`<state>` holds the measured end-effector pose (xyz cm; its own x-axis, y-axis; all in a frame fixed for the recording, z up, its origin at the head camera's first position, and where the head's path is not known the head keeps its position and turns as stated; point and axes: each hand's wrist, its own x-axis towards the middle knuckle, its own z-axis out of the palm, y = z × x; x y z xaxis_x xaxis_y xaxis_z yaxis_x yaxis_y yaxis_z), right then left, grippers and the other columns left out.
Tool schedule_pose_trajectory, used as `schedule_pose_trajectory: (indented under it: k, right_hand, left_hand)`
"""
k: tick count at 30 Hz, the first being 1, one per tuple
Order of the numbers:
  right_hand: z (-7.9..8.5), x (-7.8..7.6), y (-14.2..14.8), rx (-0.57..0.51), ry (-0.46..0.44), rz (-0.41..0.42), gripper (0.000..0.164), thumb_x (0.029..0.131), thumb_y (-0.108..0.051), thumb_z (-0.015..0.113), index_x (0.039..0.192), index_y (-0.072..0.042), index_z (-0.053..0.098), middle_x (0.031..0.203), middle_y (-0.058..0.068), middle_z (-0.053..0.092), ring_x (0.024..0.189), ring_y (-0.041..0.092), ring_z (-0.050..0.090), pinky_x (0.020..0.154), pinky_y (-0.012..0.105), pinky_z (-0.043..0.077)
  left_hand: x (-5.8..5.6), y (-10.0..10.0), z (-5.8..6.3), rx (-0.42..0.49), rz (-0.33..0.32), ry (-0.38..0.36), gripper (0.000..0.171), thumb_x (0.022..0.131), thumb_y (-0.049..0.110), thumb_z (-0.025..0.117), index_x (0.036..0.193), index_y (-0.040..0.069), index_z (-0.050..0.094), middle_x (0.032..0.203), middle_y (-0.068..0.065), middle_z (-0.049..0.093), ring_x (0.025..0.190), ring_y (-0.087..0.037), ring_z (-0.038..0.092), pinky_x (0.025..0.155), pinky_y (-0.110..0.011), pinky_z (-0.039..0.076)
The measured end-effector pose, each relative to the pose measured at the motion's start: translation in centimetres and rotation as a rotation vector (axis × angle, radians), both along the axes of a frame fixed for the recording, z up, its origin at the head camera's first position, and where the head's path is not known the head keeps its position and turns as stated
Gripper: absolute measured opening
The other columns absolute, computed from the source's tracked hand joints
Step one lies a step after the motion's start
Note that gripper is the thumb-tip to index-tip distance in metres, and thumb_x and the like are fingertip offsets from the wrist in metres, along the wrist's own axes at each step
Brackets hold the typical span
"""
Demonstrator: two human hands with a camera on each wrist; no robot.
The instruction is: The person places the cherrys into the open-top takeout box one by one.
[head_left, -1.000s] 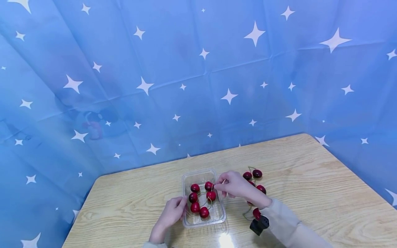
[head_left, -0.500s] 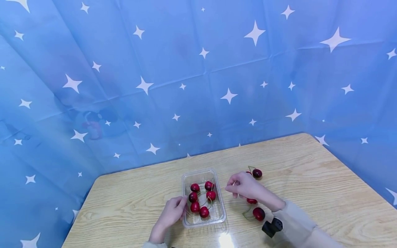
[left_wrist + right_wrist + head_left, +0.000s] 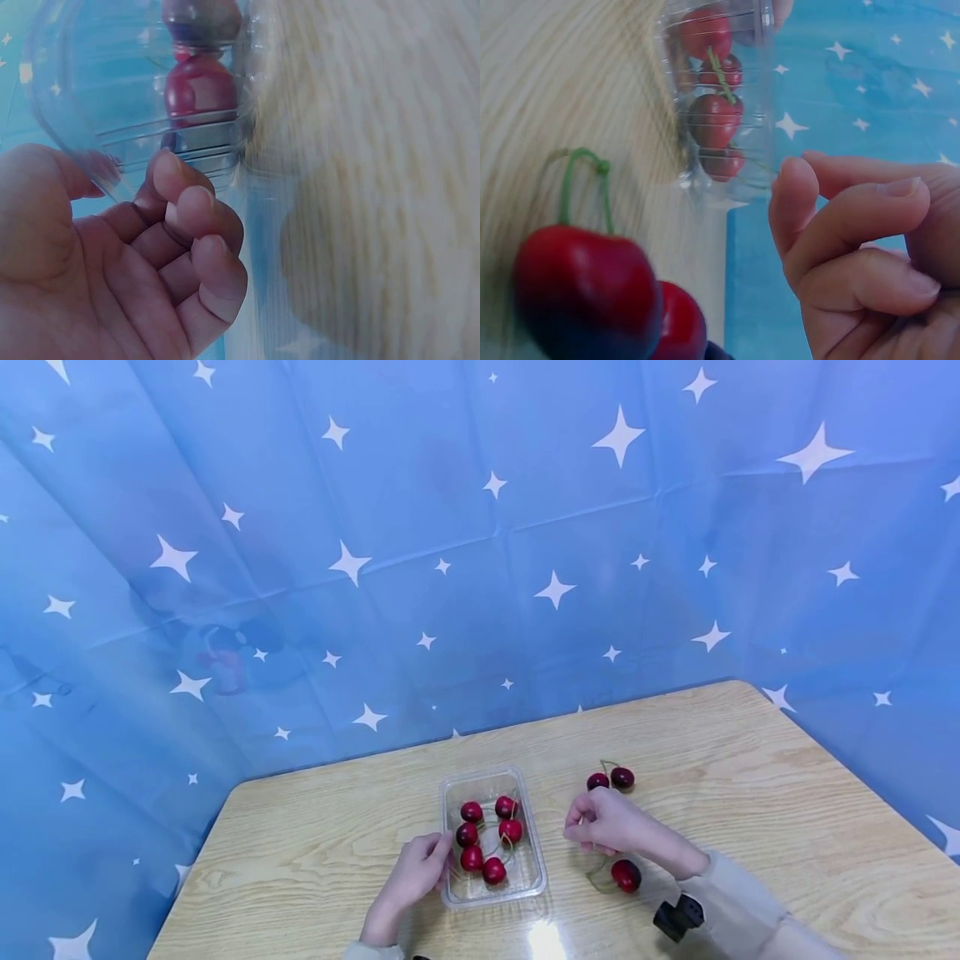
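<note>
Fingers (image 3: 847,225) of the right hand (image 3: 609,820) bend bare over loose cherries (image 3: 626,876); left hand (image 3: 415,870) holds the tray (image 3: 525,878)

Head view: right of lower centre, the right hand hangs above the loose fruit, with no cherry showing in its grasp. The clear tray sits at lower centre with six cherries (image 3: 472,858) in it, in two rough rows, and the left hand grips its left side. I judge this a point between pickups, one hand steadying and the other at the loose fruit. A next move would call for parting thumb and forefinger and taking one stem cleanly. The right hand itself covers some of the fruit, so I cannot count what is underneath. A dark wrist device (image 3: 677,917) and pale sleeve (image 3: 738,906) lie at lower right, a starry cloth (image 3: 300,527) behind the wooden table (image 3: 322,835).

Left wrist view: at lower left, the thumb lies on one side of the clear wall and the curled fingers on the other, pinching it.

Right wrist view: at right, the fingers curl inward with nothing visible between them; a thin stem caught at the tips would be hard to make out. At lower left, joined green stems (image 3: 566,187) arch over two loose cherries and could snag.
</note>
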<state>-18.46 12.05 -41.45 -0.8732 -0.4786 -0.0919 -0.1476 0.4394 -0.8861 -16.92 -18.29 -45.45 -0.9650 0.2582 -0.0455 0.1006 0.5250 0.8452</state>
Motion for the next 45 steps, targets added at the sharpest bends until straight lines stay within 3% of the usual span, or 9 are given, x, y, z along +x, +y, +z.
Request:
schedule_pose_trajectory:
  k: [15, 32, 37, 45]
  right_hand:
    - [-1.1, 0.4, 0.9, 0.049, -0.065, 0.078, 0.009, 0.082, 0.005, 0.059, 0.074, -0.001, 0.060, 0.052, 0.000, 0.054, 0.038, 0.002, 0.038, 0.040, 0.014, 0.030]
    - [-2.0, 1.1, 0.7, 0.150, 0.016, 0.078, 0.020, 0.078, 0.009, 0.061, 0.063, -0.004, 0.058, 0.047, -0.003, 0.051, 0.037, 0.001, 0.039, 0.038, 0.015, 0.030]
    - [-2.0, 1.1, 0.6, 0.220, 0.034, 0.079, 0.024, 0.077, 0.009, 0.060, 0.060, -0.007, 0.056, 0.044, -0.004, 0.049, 0.037, 0.003, 0.041, 0.037, 0.016, 0.030]
    - [-1.5, 1.4, 0.0, 0.381, -0.009, 0.034, 0.028, 0.074, 0.014, 0.056, 0.058, -0.009, 0.056, 0.046, -0.001, 0.046, 0.039, 0.009, 0.041, 0.041, 0.021, 0.032]
  left_hand:
    - [0.0, 0.0, 0.0, 0.009, -0.005, -0.001, 0.043, 0.101, 0.023, 0.040, 0.069, -0.001, 0.055, 0.049, 0.004, 0.045, 0.044, -0.010, 0.043, 0.045, -0.021, 0.034]
    - [0.0, 0.0, 0.0, -0.001, -0.016, 0.017, 0.042, 0.101, 0.019, 0.040, 0.068, -0.001, 0.054, 0.048, 0.004, 0.044, 0.043, -0.007, 0.042, 0.043, -0.020, 0.032]
    - [0.0, 0.0, 0.0, 0.004, -0.014, 0.011, 0.042, 0.101, 0.020, 0.041, 0.068, -0.001, 0.054, 0.049, 0.004, 0.044, 0.042, -0.007, 0.042, 0.043, -0.020, 0.032]
    - [0.1, 0.0, 0.0, 0.011, -0.013, 0.006, 0.042, 0.101, 0.021, 0.041, 0.068, -0.001, 0.054, 0.049, 0.004, 0.044, 0.042, -0.007, 0.042, 0.043, -0.020, 0.032]
